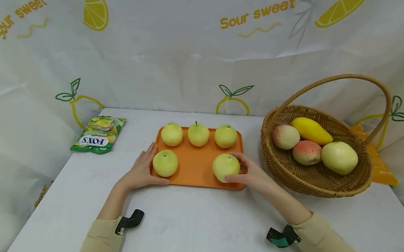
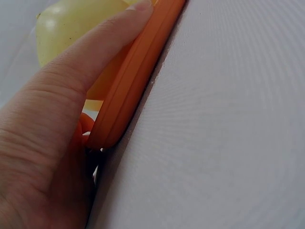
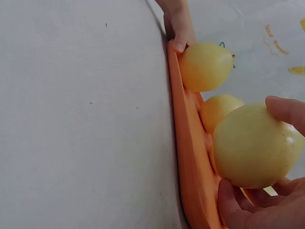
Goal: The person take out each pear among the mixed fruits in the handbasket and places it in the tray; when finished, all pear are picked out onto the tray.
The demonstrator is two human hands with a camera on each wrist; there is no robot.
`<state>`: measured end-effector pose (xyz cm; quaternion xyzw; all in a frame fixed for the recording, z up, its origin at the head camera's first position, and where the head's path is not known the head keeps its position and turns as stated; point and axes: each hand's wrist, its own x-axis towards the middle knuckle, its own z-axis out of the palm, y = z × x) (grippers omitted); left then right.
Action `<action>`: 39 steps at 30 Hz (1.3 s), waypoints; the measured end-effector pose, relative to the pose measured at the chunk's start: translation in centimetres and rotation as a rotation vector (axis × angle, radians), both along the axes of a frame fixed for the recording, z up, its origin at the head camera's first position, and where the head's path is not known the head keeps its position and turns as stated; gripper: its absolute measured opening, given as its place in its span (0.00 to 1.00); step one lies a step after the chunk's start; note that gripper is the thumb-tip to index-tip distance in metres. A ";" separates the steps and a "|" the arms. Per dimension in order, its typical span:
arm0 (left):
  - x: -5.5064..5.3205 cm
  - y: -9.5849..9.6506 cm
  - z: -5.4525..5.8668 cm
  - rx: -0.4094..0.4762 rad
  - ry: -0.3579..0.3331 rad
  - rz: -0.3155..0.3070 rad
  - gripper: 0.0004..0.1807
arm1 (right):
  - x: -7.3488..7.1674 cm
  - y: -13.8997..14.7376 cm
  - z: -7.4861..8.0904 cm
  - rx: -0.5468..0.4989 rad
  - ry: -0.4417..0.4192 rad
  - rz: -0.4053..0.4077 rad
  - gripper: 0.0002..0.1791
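Note:
A shallow orange tray [image 1: 196, 168] bears several round yellow-green pears. Three stand along its far side, among them a middle pear [image 1: 198, 135] with a stem. Another pear [image 1: 165, 163] sits at the near left corner. There my left hand [image 1: 144, 171] rests against the tray, fingers along the left side and straight thumb [image 2: 105, 43] over the front rim. At the near right, my right hand [image 1: 251, 174] grips a pear [image 3: 257, 145] from its right side, thumb and fingers on opposite sides of it. This pear overlaps the tray floor in the head view.
A wicker basket [image 1: 323, 187] with a tall handle stands right of the tray, holding two peaches [image 1: 286, 137], a mango [image 1: 311, 130] and a pale green fruit [image 1: 339, 158]. Behind it lies an orange packet [image 1: 381, 164]. A green candy bag [image 1: 99, 134] lies at the left edge.

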<state>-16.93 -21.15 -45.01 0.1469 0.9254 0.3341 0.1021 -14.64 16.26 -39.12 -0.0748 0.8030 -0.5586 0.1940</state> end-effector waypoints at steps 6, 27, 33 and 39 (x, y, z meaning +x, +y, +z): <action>-0.1 -0.1 -0.1 -0.001 0.001 -0.003 0.74 | -0.2 -0.8 -0.8 -0.046 -0.017 -0.010 0.43; -0.1 0.0 -0.2 -0.010 0.003 0.003 0.74 | -0.9 -3.9 -1.8 -0.036 -0.009 0.004 0.43; -0.1 0.0 -0.4 -0.005 0.000 0.001 0.74 | -1.0 -4.8 -1.9 -0.017 -0.018 0.008 0.43; 0.0 0.0 -0.1 -0.005 -0.007 0.008 0.74 | -1.1 -5.6 -2.0 0.002 -0.008 0.025 0.42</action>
